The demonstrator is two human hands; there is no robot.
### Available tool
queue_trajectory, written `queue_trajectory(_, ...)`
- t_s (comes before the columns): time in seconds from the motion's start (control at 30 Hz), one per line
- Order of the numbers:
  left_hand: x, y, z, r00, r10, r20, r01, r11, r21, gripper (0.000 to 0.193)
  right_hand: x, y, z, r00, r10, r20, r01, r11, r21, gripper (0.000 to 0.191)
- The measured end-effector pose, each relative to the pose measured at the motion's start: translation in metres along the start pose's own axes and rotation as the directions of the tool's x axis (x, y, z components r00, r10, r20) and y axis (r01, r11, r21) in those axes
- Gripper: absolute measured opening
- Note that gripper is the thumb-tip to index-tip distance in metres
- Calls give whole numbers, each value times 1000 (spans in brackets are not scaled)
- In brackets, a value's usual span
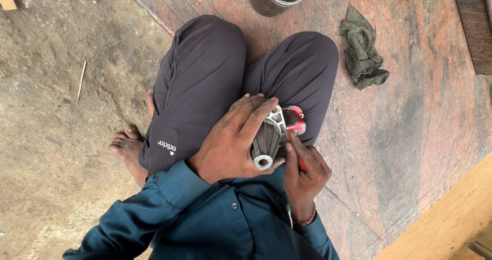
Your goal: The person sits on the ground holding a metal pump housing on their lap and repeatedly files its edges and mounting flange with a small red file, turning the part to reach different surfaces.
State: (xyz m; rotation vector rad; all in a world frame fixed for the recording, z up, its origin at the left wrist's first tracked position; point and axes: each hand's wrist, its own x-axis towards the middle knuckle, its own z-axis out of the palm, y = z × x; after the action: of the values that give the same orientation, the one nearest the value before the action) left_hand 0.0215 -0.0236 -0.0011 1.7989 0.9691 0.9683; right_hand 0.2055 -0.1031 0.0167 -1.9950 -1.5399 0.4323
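Left hand [230, 142] wrapped around a grey metal casting [267, 139] on the lap, right hand [303, 170] pinching a red-handled tool [295, 120] against it, green rag [363, 47] lying on the floor [420, 116]

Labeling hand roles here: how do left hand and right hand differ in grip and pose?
The left hand lies spread over the ribbed grey metal part, fingers wrapped across its top; the right hand is curled tight around a red-handled tool. The left hand covers more of the part; the right hand touches only its edge. Both are bare and rest over the lap.
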Motion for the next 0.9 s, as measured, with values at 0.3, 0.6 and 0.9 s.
queue_trajectory(0.3, -1, 0, 1, 1000, 2, -5, -2, 1000, -2, 103, 7, -6, 4, 994, -109, -7, 109, 991, 71, 27)
queue_trajectory(0.6, -1, -1, 0, 1000, 14, -16, -14, 1000, 8, 101, 7, -8, 4, 996, -86, -8, 86, 995, 41, 27)
queue_trajectory(0.9, -2, 1, -2, 999, 25, -41, -24, 1000, 5, 100, 10, -6, 3, 997, -79, 12, 79, 995, 55, 26)
